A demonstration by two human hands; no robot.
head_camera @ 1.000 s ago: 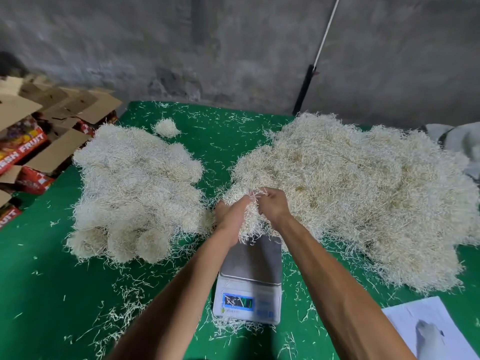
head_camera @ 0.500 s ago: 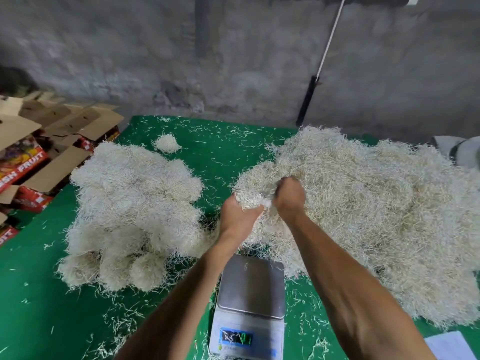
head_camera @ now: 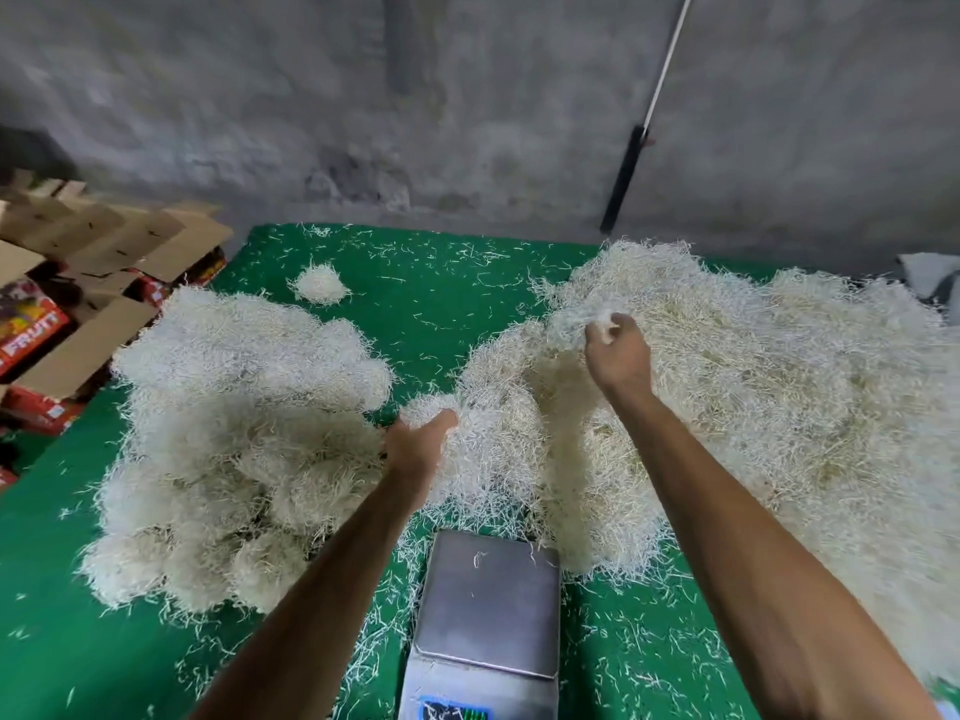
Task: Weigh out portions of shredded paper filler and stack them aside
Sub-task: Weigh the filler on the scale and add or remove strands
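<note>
Shredded paper filler (head_camera: pixel 753 407) lies in a broad loose heap on the right half of the green worktop (head_camera: pixel 431 298), and I see my right hand (head_camera: pixel 618 356) raised over its near-left slope, fingers curled and pinching a small tuft of strands. My left hand (head_camera: pixel 418 444) reaches into the heap's low left edge, fingers buried in the filler, so I cannot tell whether they grip anything. To the left sits a stack of rounded weighed portions (head_camera: pixel 234 439), with one small clump (head_camera: pixel 319 284) apart behind it. The scale (head_camera: pixel 488 610) stands nearest me between my forearms, its steel pan bare but for a few stray shreds. Cardboard boxes (head_camera: pixel 78 283) crowd the far left.
</note>
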